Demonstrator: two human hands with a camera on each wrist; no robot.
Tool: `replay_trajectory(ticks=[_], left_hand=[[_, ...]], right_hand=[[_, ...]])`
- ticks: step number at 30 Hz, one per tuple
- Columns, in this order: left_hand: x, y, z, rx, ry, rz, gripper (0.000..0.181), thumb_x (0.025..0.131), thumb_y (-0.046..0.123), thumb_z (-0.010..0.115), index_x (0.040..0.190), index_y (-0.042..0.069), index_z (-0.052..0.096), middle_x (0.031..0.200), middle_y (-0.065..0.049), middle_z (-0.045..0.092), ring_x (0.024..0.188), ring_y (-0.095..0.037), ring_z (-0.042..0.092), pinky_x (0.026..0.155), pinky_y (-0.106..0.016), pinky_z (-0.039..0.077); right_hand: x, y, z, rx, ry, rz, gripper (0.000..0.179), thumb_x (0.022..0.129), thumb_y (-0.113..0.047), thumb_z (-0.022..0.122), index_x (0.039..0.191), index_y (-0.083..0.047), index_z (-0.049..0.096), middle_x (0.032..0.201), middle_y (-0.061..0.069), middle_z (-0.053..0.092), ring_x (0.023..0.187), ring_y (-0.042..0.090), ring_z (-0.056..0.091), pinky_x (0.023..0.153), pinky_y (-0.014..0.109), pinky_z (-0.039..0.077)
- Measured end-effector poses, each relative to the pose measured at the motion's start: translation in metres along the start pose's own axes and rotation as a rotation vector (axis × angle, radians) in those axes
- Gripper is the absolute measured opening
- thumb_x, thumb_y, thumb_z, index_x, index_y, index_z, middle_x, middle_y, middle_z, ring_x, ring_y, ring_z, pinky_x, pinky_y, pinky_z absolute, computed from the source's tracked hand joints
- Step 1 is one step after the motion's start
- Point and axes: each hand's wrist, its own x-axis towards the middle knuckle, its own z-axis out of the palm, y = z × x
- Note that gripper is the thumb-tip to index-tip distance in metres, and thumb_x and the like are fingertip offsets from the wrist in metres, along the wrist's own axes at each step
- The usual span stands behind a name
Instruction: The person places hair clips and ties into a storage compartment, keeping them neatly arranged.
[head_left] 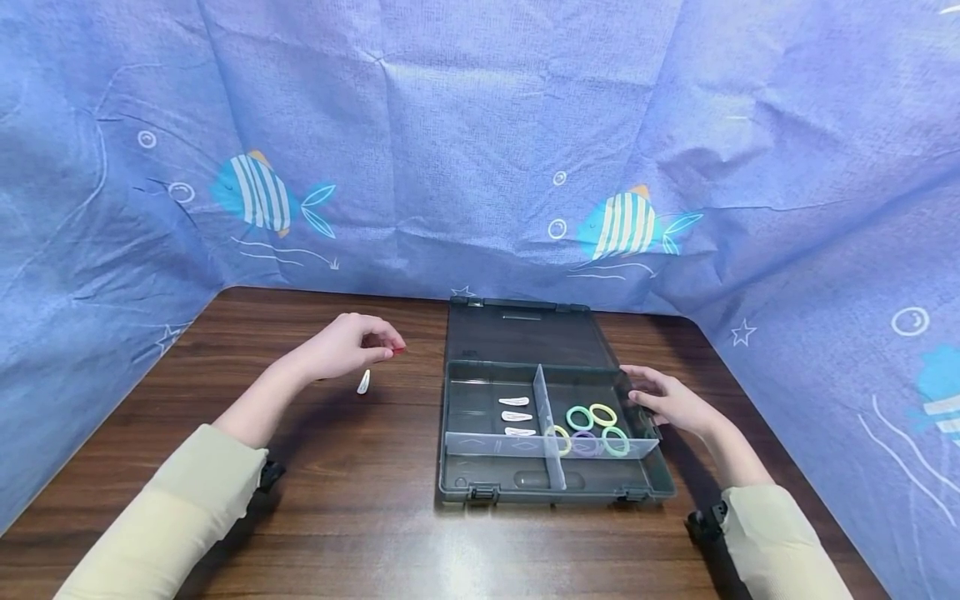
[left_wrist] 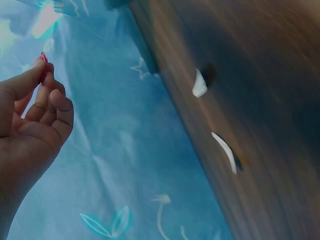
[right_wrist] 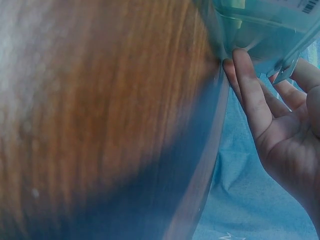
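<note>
My left hand [head_left: 347,344] pinches a small red hair clip [head_left: 398,350] between thumb and forefinger, above the table left of the box. Beneath that hand lies a white snap hair clip [head_left: 363,382]; two white clips, one a curved sliver [left_wrist: 225,152], show in the left wrist view. My right hand [head_left: 678,404] rests on the right side of a dark see-through divider box [head_left: 442,417], its fingers [right_wrist: 246,75] fairly straight against the side wall. Three white hair clips [head_left: 516,416] lie in the box's back left compartment.
Several green, yellow and purple hair ties [head_left: 603,415] lie in the box's back right compartment. Clear dividers [head_left: 495,445] cross the box, and its lid [head_left: 525,337] lies folded back. A blue fish-print cloth [head_left: 465,167] surrounds the wooden table [head_left: 360,517].
</note>
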Motion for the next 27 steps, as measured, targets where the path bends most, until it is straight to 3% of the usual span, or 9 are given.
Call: replay_trajectory(ticks=[12, 21, 27], left_hand=[[0.020, 0.036, 0.008, -0.132, 0.023, 0.029, 0.015, 0.085, 0.004, 0.067, 0.099, 0.010, 0.071, 0.086, 0.005, 0.070, 0.074, -0.009, 0.060, 0.068, -0.029, 0.049], [0.035, 0.052, 0.027, -0.182, -0.052, 0.065, 0.016, 0.086, 0.008, 0.067, 0.101, 0.014, 0.070, 0.083, 0.006, 0.069, 0.069, -0.009, 0.058, 0.064, -0.031, 0.048], [0.045, 0.055, 0.046, -0.178, -0.106, 0.136, 0.015, 0.087, 0.010, 0.066, 0.101, 0.015, 0.070, 0.084, 0.008, 0.068, 0.071, -0.005, 0.059, 0.068, -0.028, 0.049]], right_hand=[[0.001, -0.002, 0.000, 0.011, 0.004, 0.002, 0.059, 0.098, -0.025, 0.051, 0.148, -0.007, 0.025, 0.137, 0.032, 0.040, 0.122, 0.044, 0.045, 0.077, 0.046, 0.052], [0.001, -0.002, 0.001, 0.014, 0.002, 0.007, 0.056, 0.099, -0.019, 0.048, 0.148, -0.007, 0.025, 0.136, 0.032, 0.041, 0.120, 0.043, 0.046, 0.076, 0.046, 0.052], [0.001, -0.001, 0.002, 0.020, 0.004, 0.014, 0.057, 0.099, -0.022, 0.049, 0.148, -0.007, 0.025, 0.136, 0.031, 0.041, 0.121, 0.043, 0.046, 0.077, 0.046, 0.052]])
